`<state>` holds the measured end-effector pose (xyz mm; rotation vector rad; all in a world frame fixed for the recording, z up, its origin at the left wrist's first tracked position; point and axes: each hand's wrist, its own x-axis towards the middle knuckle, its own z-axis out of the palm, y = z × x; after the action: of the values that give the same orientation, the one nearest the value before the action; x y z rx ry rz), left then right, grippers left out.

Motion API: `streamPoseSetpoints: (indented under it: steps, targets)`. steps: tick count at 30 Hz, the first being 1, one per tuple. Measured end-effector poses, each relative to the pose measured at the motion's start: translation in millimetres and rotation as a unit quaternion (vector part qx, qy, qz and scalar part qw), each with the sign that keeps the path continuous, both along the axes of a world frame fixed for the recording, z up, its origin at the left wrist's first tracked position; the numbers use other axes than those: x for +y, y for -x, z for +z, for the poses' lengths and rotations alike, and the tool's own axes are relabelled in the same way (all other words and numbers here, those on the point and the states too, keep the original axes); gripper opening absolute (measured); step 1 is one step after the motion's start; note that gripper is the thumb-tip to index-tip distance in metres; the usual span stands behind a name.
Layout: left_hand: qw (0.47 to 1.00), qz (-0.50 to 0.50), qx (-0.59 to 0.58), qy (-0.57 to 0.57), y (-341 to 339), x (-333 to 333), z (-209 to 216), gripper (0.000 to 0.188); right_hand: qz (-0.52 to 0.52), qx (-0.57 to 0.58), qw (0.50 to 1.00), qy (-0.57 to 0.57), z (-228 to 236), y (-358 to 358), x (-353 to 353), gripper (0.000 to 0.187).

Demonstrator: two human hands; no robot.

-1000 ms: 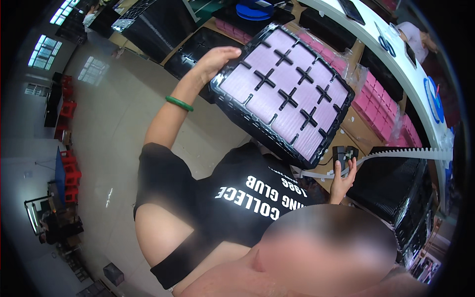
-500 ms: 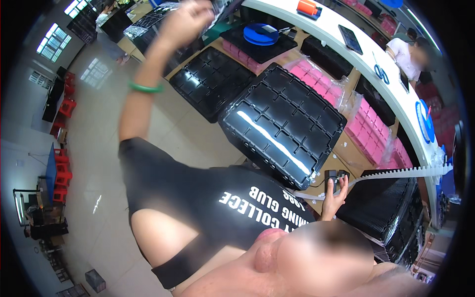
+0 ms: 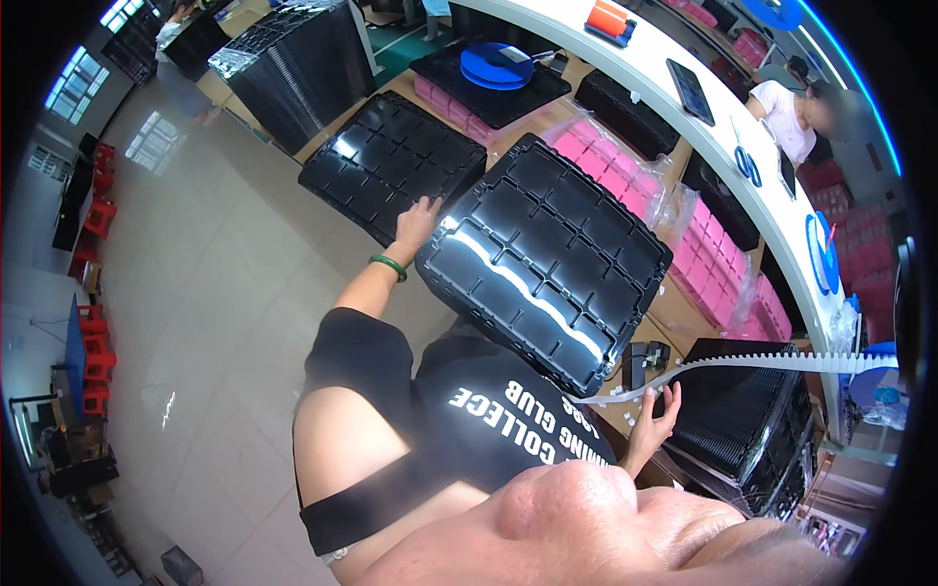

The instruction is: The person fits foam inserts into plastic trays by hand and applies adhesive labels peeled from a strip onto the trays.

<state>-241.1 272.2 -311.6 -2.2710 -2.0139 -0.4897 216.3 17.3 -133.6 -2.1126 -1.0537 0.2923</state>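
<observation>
Factory-style workshop: stacked black trays (image 3: 547, 264), blue reels (image 3: 494, 66), white workbench (image 3: 645, 66), red stools (image 3: 100, 217).

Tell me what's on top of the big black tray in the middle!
On the black tray I see black cross shapes and a bright streak, probably reflected light; no loose thing shows. Whatever lies beneath its shiny top is covered, so I can't tell.

Extends left forearm (image 3: 363, 289) forward, angled slightly rightward. Holds left hand (image 3: 416, 227) roughly in line with it, with fingers (image 3: 427, 205) close together and slightly bent; cannot confirm grip. Holds right hand (image 3: 657, 426) closer in, with thumb and fingers parted, loosely curved. Shows only a short length of right forearm (image 3: 637, 457).
</observation>
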Motion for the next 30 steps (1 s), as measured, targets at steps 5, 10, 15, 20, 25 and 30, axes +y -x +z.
streamPoseSetpoints:
  steps: [5, 10, 15, 20, 25, 30]
  targets:
    - [0.998, -0.041, 0.043, 0.016, 27, -2, -7, 0.044, 0.028, 0.011, 0.999, 0.010, 1, 0, 4, 0.053]
    - [0.996, -0.071, 0.051, 0.003, 20, 4, -15, 0.044, 0.003, -0.041, 0.999, 0.029, 13, 0, 2, 0.050]
    - [0.986, -0.034, -0.044, 0.155, 52, -12, -2, 0.046, 0.069, 0.047, 0.991, -0.100, -29, -44, 16, 0.051]
    - [0.834, 0.063, -0.538, 0.103, 47, -36, 58, 0.041, -0.130, -0.067, 0.986, -0.086, -96, -118, 26, 0.085]
    - [0.857, -0.090, -0.508, 0.010, -75, -76, 207, 0.032, -0.137, -0.165, 0.976, -0.022, -143, -177, 58, 0.069]
    - [0.771, -0.301, -0.535, 0.171, -203, -134, 247, 0.028, -0.023, 0.085, 0.996, 0.007, -167, -201, 65, 0.024]
